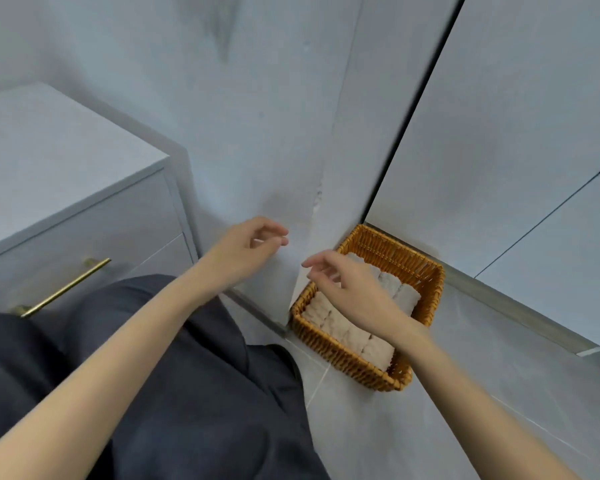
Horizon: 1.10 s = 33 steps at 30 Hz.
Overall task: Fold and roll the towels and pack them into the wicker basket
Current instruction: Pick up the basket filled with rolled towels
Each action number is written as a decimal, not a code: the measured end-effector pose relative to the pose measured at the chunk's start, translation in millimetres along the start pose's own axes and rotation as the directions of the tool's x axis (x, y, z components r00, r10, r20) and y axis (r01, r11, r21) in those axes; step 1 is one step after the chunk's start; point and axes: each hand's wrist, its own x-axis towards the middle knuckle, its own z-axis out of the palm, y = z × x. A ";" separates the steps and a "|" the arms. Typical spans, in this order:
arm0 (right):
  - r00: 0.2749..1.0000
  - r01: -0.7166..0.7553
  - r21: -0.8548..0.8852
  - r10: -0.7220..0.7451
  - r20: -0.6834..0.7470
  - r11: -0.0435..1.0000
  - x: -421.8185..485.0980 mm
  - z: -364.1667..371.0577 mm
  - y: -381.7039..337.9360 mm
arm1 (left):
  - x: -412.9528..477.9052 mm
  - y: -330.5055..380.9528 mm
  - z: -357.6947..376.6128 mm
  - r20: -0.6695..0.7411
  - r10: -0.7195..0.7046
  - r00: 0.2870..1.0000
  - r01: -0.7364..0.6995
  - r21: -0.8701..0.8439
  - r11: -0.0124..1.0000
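You have one view only, from the wide-angle camera on your head. It faces forward and steeply down, over your lap and both forearms, which enter from the bottom edge. Your left hand and right hand sit near mid-frame, close to the lens. The wicker basket lies on the floor just right of centre, partly behind the right hand. A drawer cabinet fills the left side.

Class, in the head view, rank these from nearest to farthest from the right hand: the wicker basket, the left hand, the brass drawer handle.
1. Wicker basket, directly beneath the right hand, on the floor.
2. Left hand, just to its left; too close to call against the basket.
3. Brass drawer handle, far left on the cabinet.
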 end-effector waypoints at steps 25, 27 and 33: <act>0.967 0.237 0.263 -0.253 0.028 0.935 253.0 79.4 -197.9 | 25.2 -34.7 -280.8 -0.569 -0.163 0.806 0.120 -0.112 0.986; 0.968 0.220 0.245 -0.242 0.063 0.944 281.7 86.2 -203.9 | 44.1 -41.4 -305.8 -0.570 -0.185 0.800 0.141 -0.122 0.983; 0.968 0.115 0.213 -0.158 0.195 0.970 333.9 87.2 -236.7 | 60.5 -41.6 -356.0 -0.518 -0.317 0.794 0.249 -0.198 0.948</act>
